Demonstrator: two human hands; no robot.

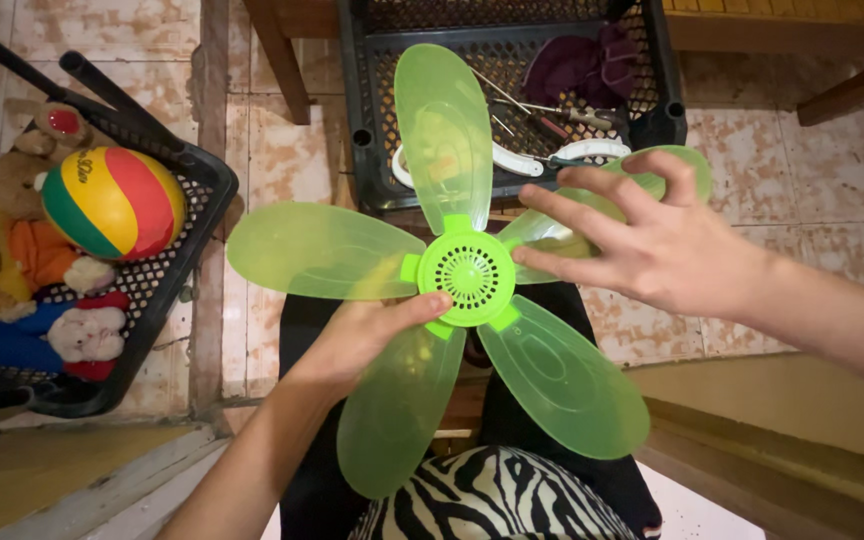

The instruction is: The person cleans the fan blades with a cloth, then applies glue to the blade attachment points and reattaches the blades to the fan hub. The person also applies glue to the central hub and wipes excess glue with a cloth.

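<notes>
Left hand grips the translucent green five-bladed plastic fan propeller at its hub from below; right hand open, fingertips touching a blade.

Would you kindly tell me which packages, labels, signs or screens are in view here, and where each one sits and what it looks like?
No packages, signs or screens are in view.
Ball: in the black crate at left among soft toys; round, with yellow, red and green stripes and a small dark marking on the yellow stripe, too small to make out.
Fan blade: centre, between the left hand and right hand; translucent green, five blades, no label visible.
</notes>
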